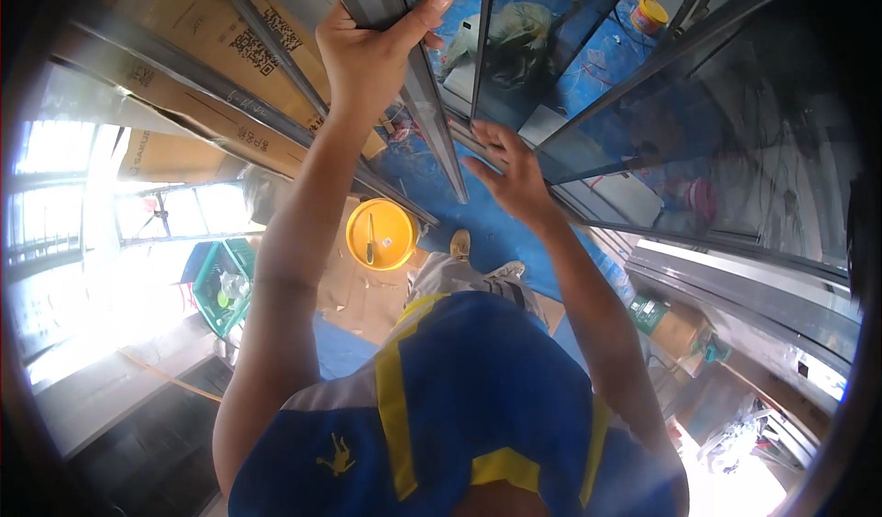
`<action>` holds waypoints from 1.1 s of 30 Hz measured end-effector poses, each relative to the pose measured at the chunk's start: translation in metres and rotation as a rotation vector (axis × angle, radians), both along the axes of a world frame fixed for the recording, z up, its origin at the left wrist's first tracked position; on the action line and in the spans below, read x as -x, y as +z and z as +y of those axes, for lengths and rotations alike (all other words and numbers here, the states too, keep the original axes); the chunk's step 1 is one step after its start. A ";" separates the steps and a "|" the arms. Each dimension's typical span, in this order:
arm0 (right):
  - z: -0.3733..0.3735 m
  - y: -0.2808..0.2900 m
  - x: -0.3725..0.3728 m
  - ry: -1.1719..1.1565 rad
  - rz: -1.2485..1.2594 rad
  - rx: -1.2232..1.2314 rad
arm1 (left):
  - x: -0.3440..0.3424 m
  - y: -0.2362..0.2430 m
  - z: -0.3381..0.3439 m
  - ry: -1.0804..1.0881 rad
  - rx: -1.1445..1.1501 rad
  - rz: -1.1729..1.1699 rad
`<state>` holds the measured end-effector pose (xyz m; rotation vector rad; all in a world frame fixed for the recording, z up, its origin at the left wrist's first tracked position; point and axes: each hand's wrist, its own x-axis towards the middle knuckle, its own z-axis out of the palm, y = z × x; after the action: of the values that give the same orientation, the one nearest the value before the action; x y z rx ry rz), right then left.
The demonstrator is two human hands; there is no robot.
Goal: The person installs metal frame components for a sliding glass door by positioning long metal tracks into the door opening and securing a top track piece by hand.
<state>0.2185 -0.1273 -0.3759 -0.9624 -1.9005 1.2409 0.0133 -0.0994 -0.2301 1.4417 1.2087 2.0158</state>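
My left hand [372,57] is wrapped around an upright dark grey metal frame bar [430,113], with the thumb across its face and fingertips showing on the far side. Lower and to the right, my right hand [510,177] has its fingers apart beside the lower rail of a dark-framed glass panel [597,149]. The fingertips come close to that rail; whether they touch it I cannot tell. Through the glass, a crumpled dark plastic sheet [516,44] shows on a blue floor.
A yellow bucket [411,235] with a screwdriver [370,239] stands near my feet on cardboard. Large cardboard sheets [207,30] and metal bars lean at the left. A green basket [204,287] stands beyond my left arm. Behind glass are another yellow bucket [649,16] and a pink one [701,200].
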 end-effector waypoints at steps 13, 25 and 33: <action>-0.037 0.037 0.013 0.086 0.839 0.317 | -0.019 0.085 -0.066 -0.368 -0.099 -0.073; -0.052 0.072 -0.013 0.059 0.625 0.006 | -0.023 0.101 -0.091 -0.643 -0.093 -0.033; -0.057 0.077 -0.017 -0.011 0.464 -0.167 | -0.030 0.104 -0.095 -0.671 -0.094 0.004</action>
<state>0.2358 -0.1840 -0.2991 -0.5379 -1.5962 1.1574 0.0431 -0.1944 -0.1262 1.6143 0.5182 1.6069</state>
